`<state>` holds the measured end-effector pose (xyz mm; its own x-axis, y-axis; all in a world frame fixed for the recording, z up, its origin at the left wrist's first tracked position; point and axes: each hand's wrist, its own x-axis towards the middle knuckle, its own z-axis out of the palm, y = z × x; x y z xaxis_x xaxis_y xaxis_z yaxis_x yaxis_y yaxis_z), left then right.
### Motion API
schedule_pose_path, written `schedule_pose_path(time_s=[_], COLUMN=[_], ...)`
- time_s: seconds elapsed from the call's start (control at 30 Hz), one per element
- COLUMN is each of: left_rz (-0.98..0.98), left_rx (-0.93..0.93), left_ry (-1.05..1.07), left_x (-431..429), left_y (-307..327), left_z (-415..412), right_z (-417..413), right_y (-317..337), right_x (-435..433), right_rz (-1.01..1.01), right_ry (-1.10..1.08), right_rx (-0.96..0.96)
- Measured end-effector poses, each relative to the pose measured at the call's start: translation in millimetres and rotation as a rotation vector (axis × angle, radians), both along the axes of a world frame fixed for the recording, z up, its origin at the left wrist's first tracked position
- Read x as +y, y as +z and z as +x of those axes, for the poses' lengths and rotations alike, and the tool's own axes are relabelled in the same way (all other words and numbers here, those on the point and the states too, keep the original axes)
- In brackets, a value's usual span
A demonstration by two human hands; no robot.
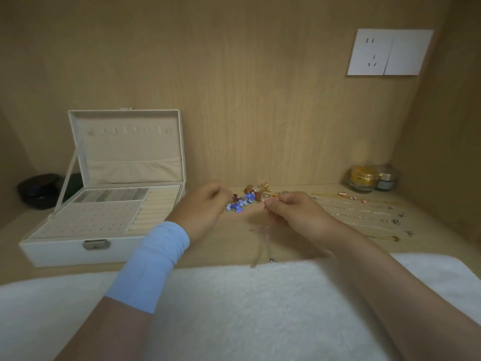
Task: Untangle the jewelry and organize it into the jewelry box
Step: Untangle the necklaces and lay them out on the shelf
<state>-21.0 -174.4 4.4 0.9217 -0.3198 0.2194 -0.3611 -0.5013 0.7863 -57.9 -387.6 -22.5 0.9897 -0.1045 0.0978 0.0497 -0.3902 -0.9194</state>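
A thin silver chain [261, 241] hangs from my right hand [294, 212], which pinches its top end above the wooden desk; the chain's lower end reaches the desk's front edge. My left hand [201, 204] hovers just left of it with curled fingers; whether it holds part of the chain I cannot tell. Behind the hands lies a small heap of blue, red and gold earrings and charms [247, 200]. Several necklaces [364, 214] lie stretched out in rows on the right. The white jewelry box [65, 252] stands open at the left, its beige trays bare.
Two cosmetic jars [364, 179] stand in the back right corner. Dark objects [39, 190] sit behind the box at the far left. A white fluffy cloth [234, 308] covers the near edge under my forearms. A wall socket [387, 52] is on the back panel.
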Motion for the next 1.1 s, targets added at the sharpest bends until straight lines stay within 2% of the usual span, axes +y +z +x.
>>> schedule_pose_path(time_s=[0.07,0.2,0.47,0.67,0.7,0.73,0.77,0.83,0.9,0.93,0.97,1.03,1.1], left_rz=[0.211,0.44,0.705,0.991,0.966,0.848,0.646,0.193,-0.068,-0.082,-0.01,0.228,0.242], left_rx=[-0.037,0.024,-0.067,-0.097,-0.132,-0.148,-0.124,0.068,0.268,0.306,0.286,0.165,0.132], left_ry=[-0.032,-0.067,0.07,0.001,-0.016,-0.04,-0.074,-0.188,-0.248,-0.24,-0.223,-0.184,-0.16], left_x=[0,0,7,-6,-7,-8,-12,-24,-35,-37,-37,-32,-24], left_y=[-6,-7,-7,-12,-15,-16,-17,-17,-18,-18,-18,-16,-16], left_z=[-1,-3,0,-4,-3,-4,-6,-11,-15,-16,-15,-10,-7], right_z=[0,-3,-7,-13,-14,-14,-15,-15,-15,-14,-13,-12,-13], right_y=[2,7,6,11,12,13,14,14,13,12,11,11,12], right_x=[1,1,-7,1,2,4,5,7,8,8,7,3,0], right_rz=[0.12,0.221,-0.045,-0.014,-0.007,0.003,0.017,0.058,0.088,0.087,0.074,0.006,-0.078], right_ry=[0.038,0.081,0.064,0.166,0.183,0.194,0.204,0.22,0.246,0.251,0.242,0.202,0.187], right_rx=[0.021,0.059,0.144,0.183,0.172,0.161,0.149,0.125,0.118,0.124,0.133,0.154,0.189])
